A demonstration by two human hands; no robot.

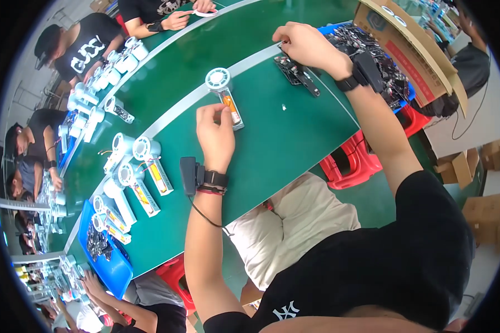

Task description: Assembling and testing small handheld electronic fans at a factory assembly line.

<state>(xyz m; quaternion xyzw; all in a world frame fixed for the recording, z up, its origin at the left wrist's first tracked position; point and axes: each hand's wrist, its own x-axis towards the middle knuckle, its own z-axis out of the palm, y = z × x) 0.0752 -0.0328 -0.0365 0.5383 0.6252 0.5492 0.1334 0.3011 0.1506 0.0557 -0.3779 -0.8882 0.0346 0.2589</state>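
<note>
On the green table lies a small white handheld fan, its handle uncovered so an orange battery shows inside. My left hand is curled at the left side of that handle, thumb and fingers closed against it. Farther right, my right hand reaches over the table with bent fingers pinched together. Whatever its fingertips hold is too small and dark to make out. Just below that hand rests a little heap of black circuit boards. A tiny white piece lies on the table nearby.
Several similar open fans lie to my left, beside a blue tray with dark parts. A heap of circuit boards fills a blue bin at right, next to a cardboard box. Co-workers sit across the table; red stools stand below.
</note>
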